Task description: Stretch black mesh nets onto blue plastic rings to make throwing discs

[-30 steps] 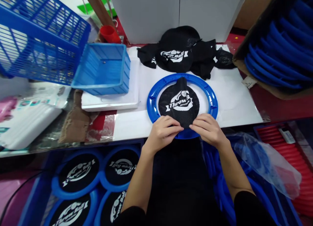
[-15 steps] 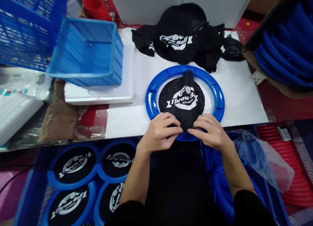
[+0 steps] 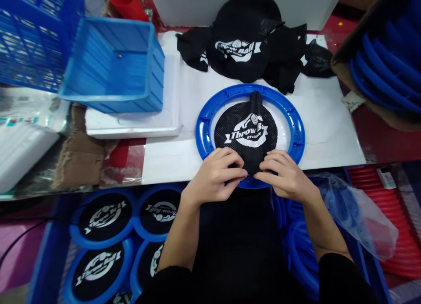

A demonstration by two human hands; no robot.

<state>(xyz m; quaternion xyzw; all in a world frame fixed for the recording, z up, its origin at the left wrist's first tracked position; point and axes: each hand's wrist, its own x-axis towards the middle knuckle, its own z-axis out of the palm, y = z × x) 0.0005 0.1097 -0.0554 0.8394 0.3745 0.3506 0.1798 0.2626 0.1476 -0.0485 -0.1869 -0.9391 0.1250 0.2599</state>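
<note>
A blue plastic ring [image 3: 204,127] lies on the white table surface in front of me. Inside it is a black mesh fabric disc [image 3: 237,115] with a white "Throw Ball" print, its far end reaching onto the ring's far rim. My left hand [image 3: 220,174] pinches the near left edge of the fabric at the ring's near rim. Close beside it, my right hand [image 3: 284,174] pinches the near right edge. Both sets of fingertips partly hide the fabric edge and the rim under it.
More printed black fabric pieces [image 3: 243,36] lie in a heap behind the ring. A light blue bin [image 3: 112,98] stands on a white slab at left. At right a carton holds blue rings [image 3: 378,76]. Below the table, a crate holds finished-looking discs [image 3: 101,218]; a plastic bag [image 3: 365,220] hangs at right.
The view has shifted slightly. Both hands keep their pinch on the fabric's near edge, with hardly any movement relative to the ring.
</note>
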